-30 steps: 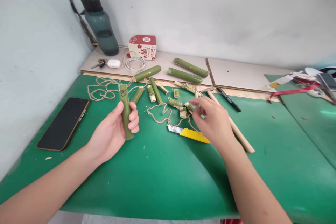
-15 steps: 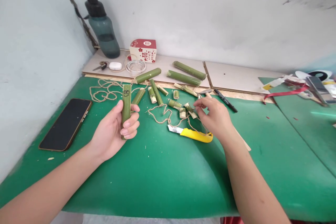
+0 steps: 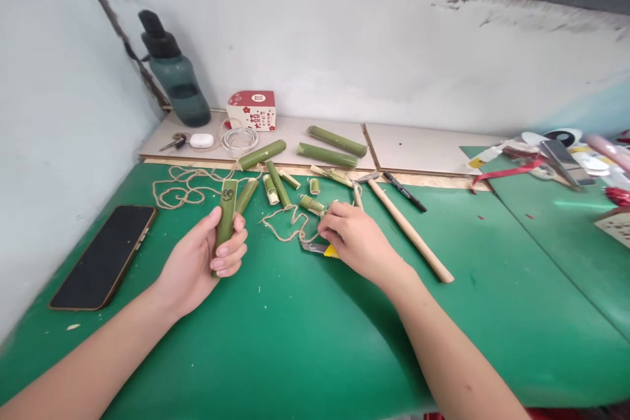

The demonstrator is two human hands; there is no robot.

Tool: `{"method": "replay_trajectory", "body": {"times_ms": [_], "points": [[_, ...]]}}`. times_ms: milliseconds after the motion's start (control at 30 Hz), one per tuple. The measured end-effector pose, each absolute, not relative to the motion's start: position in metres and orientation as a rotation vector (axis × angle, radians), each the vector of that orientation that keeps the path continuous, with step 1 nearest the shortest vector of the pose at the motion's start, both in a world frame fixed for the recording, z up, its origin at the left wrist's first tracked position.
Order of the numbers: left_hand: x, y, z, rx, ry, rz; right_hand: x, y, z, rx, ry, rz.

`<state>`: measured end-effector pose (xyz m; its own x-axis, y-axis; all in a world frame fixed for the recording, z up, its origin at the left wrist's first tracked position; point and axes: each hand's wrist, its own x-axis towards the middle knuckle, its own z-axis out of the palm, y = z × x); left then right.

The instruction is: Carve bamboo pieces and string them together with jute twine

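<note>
In left hand [image 3: 194, 266]: bamboo stick [image 3: 226, 218] clamped low, presumably so drawn face [image 3: 228, 195] shows.
Yellow cutter [image 3: 331, 251] part-covered by right hand [image 3: 358, 241]; grip can't be told.

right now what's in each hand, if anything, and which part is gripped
Left hand: the bamboo piece with the drawn face, held by its lower part. Right hand covers part of the yellow cutter; whether it holds anything cannot be told.

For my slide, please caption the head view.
The left hand holds a bamboo piece with a drawn face; the right hand partly hides a yellow-handled knife.
</note>
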<state>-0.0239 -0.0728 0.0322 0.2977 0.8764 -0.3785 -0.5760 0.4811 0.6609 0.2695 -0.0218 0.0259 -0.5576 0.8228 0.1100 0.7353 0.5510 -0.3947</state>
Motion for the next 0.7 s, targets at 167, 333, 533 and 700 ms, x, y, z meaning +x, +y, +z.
{"method": "replay_trajectory", "body": {"times_ms": [167,333,533,700], "points": [[-0.022,-0.076,0.032,0.538,0.791,0.978,0.263,-0.030,0.029,-1.073,-1.766,0.344],[-0.023,-0.075,0.033,0.703,0.848,1.036,0.257,-0.033,0.035,-0.955,-1.195,0.565],[-0.007,-0.069,0.050,0.709,0.882,1.091,0.248,-0.033,0.026,-0.921,-1.216,0.906],[0.021,-0.063,0.048,0.712,0.797,0.916,0.242,-0.046,0.020,-0.896,-1.464,1.006]]}}
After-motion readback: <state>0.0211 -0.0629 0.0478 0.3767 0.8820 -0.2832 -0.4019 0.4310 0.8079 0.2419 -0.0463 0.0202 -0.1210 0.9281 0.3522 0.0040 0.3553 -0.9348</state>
